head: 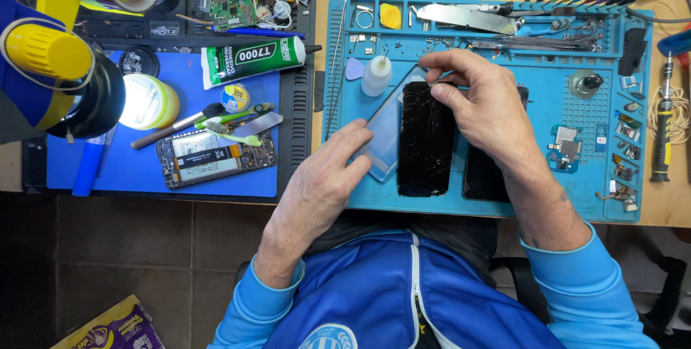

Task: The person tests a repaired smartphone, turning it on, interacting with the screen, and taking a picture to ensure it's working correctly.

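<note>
Two hands work on a cracked black phone screen (426, 139) lying on the blue mat (547, 191). Right hand (481, 104) pinches its top edge; left hand (327, 176) presses flat, fingers spread, on a clear film (387, 133). Behind lie a green-and-white glue tube (252, 60) and small white bottle (376, 75). A second phone (484, 176) is half hidden by the right wrist.

Your sleeves (252, 306) are light blue, your jacket (374, 291) a deeper blue with a white zip. The work mat (547, 104) is turquoise; the cracked screen (426, 137) on it is black with pale fracture lines. Toward the desk's (669, 209) left edge lies a royal-blue mat (180, 97), a green-and-white glue tube (252, 60), a yellow lamp (39, 50).
</note>
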